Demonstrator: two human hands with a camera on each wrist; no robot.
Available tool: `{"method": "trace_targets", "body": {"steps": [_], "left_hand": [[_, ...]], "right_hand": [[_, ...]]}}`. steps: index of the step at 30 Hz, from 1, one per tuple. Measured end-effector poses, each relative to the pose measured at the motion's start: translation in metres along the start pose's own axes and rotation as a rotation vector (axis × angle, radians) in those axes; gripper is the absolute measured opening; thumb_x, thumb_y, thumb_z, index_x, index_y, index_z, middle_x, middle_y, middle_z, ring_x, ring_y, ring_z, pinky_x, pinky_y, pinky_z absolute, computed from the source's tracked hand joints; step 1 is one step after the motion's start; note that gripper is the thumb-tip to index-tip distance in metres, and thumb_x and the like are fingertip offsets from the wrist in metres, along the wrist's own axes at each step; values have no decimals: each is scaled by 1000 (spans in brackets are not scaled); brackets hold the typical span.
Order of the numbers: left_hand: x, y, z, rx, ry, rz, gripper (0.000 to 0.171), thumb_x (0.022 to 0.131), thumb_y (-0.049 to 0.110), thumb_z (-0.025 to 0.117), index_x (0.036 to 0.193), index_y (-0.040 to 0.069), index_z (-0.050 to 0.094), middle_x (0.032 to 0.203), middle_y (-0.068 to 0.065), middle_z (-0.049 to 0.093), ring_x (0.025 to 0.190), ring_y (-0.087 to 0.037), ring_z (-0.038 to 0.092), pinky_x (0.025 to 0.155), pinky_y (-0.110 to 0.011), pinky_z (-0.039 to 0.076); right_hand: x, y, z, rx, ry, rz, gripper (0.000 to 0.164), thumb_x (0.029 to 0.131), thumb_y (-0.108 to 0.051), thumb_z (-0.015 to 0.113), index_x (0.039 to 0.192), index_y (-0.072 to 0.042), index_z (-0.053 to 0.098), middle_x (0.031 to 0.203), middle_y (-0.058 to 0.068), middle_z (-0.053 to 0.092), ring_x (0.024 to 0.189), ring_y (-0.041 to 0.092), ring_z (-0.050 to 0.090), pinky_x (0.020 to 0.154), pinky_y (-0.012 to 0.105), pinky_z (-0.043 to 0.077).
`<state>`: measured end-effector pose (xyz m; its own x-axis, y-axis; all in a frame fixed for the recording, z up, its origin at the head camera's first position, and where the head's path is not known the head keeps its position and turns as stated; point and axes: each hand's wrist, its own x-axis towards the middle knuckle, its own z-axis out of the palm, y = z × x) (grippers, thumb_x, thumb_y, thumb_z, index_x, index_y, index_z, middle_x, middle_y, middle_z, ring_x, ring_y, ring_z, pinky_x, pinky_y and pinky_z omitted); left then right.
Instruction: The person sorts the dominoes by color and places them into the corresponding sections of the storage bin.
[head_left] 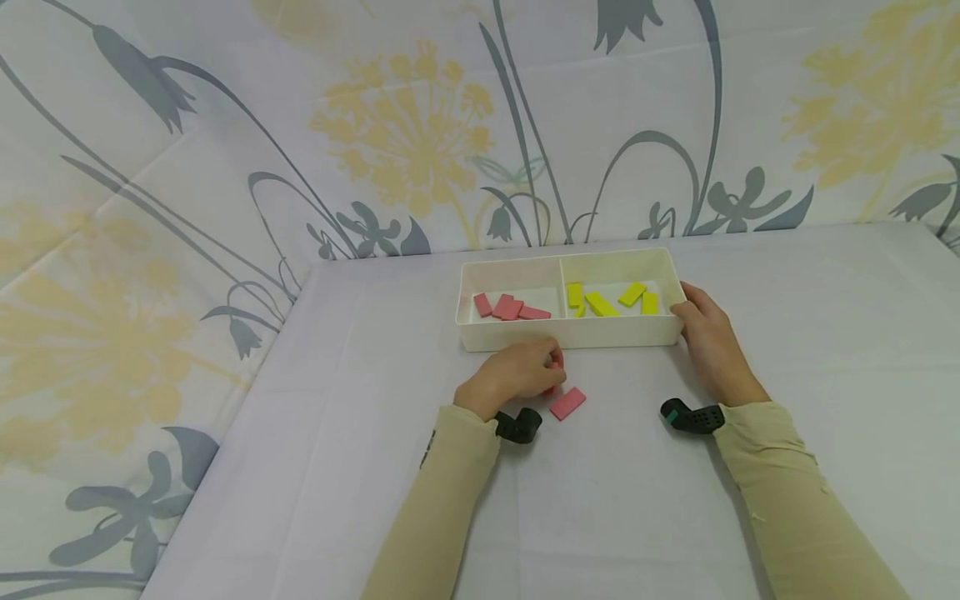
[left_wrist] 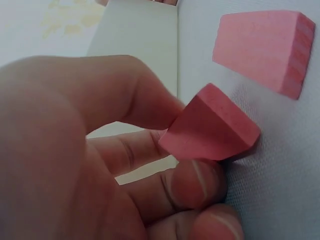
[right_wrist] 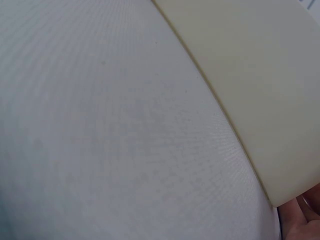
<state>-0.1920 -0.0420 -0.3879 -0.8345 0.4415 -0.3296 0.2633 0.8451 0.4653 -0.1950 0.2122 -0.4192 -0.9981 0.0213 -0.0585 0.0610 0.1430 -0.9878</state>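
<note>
A white two-compartment box (head_left: 495, 336) stands on the table, with several pink blocks (head_left: 512, 309) in its left compartment and several yellow blocks (head_left: 600, 303) in its right one. In front of it my left hand (head_left: 517, 372) pinches a pink block (left_wrist: 212, 122) between thumb and fingers, close to the cloth. Another pink block (head_left: 567, 404) lies flat on the table beside that hand. My right hand (head_left: 711, 342) grips the box's right end, thumb at the front corner; in the right wrist view only part of its fingers (right_wrist: 295, 222) shows past the box wall.
A pale cloth (head_left: 600, 500) covers the table. Behind it and along the left hangs a floral curtain (head_left: 405, 125). Dark wrist cameras (head_left: 519, 426) are worn at both cuffs.
</note>
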Motion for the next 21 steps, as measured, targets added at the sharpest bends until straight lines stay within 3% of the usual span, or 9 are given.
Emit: {"method": "trace_targets", "body": {"steps": [10, 21], "left_hand": [[1, -3, 1, -25, -12, -10, 13, 87, 24, 47, 79, 18, 56, 66, 5, 57, 61, -14, 49, 55, -25, 38], [0, -4, -3, -34, -18, 13, 13, 87, 22, 47, 79, 18, 56, 69, 4, 55, 64, -14, 48, 56, -24, 37]], "right_hand": [[-1, 0, 0, 7, -5, 2, 53, 96, -29, 28, 144, -11, 13, 148, 6, 11, 132, 18, 14, 106, 40, 16], [-1, -2, 0, 7, -8, 2, 53, 96, -29, 28, 144, -11, 13, 148, 6, 11, 132, 18, 14, 106, 40, 16]]}}
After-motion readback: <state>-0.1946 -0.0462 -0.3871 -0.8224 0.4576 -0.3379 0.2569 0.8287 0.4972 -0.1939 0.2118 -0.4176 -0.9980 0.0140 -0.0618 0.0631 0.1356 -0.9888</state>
